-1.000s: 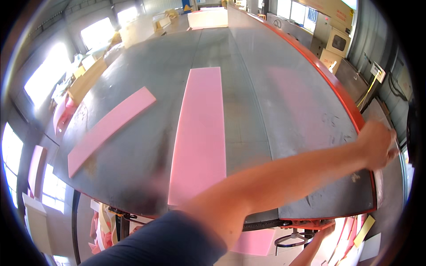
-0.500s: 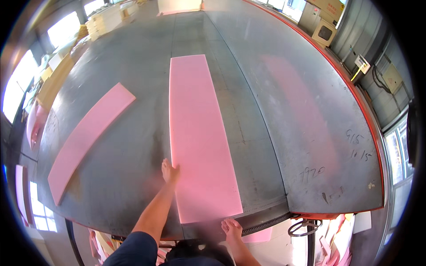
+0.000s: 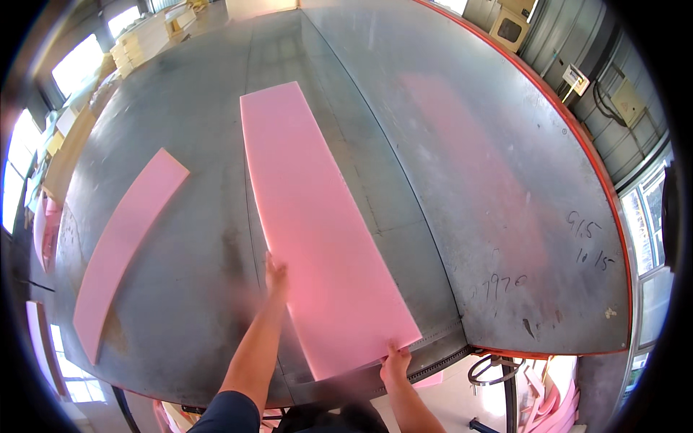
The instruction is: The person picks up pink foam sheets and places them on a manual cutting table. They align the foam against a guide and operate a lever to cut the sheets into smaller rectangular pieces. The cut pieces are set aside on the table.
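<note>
A long pink foam sheet (image 3: 321, 238) lies flat on a wide grey metal table (image 3: 195, 238), slanting from upper left to lower right. My left hand (image 3: 276, 280) grips its left long edge, the thumb beside the upper face and the fingers along the side. At the near short edge, close to the right corner, my right hand (image 3: 394, 363) pinches the sheet with the thumb on top; its other fingers are partly hidden underneath. To the left rests a narrower pink foam strip (image 3: 128, 252), which neither hand touches.
A red-edged metal panel (image 3: 505, 216) with handwritten marks adjoins on the right. Below the table's near edge sit a handwheel (image 3: 495, 370) and pink foam offcuts (image 3: 552, 400). Pale foam blocks (image 3: 148, 42) are stacked at the far left. Grey boxes and cables line the right wall.
My right hand, apart from the sheet before, now grips its near edge. The sheet has turned, its far end leftward and its near end rightward. The whole view has shifted too.
</note>
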